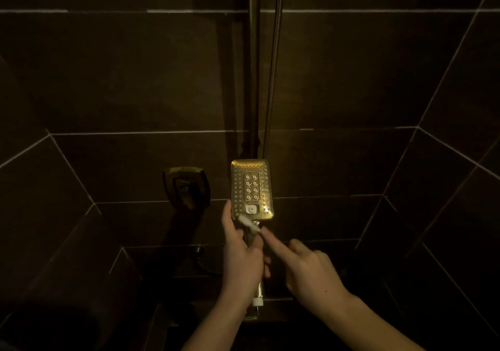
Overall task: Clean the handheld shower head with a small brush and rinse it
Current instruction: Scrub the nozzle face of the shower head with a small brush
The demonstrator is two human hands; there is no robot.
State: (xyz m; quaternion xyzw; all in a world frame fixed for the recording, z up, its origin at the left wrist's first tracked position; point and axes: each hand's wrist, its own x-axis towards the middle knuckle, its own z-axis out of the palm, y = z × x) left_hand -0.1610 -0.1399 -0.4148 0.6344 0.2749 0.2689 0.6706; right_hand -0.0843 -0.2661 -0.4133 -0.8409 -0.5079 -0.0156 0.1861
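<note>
A gold rectangular shower head [251, 188] faces me, its nozzle plate upright with a white button near the bottom. My left hand [243, 258] is wrapped around its handle just below the head. My right hand [305, 269] holds a small white brush [248, 223], with the index finger stretched along it. The brush tip touches the lower left edge of the nozzle plate. The handle's lower end with a white fitting [257, 301] shows under my left wrist.
Dark brown wall tiles with pale grout surround the spot. A vertical shower rail [253, 66] and a metal hose [273, 66] run up the wall behind the head. A gold mixer handle [186, 185] juts out to the left.
</note>
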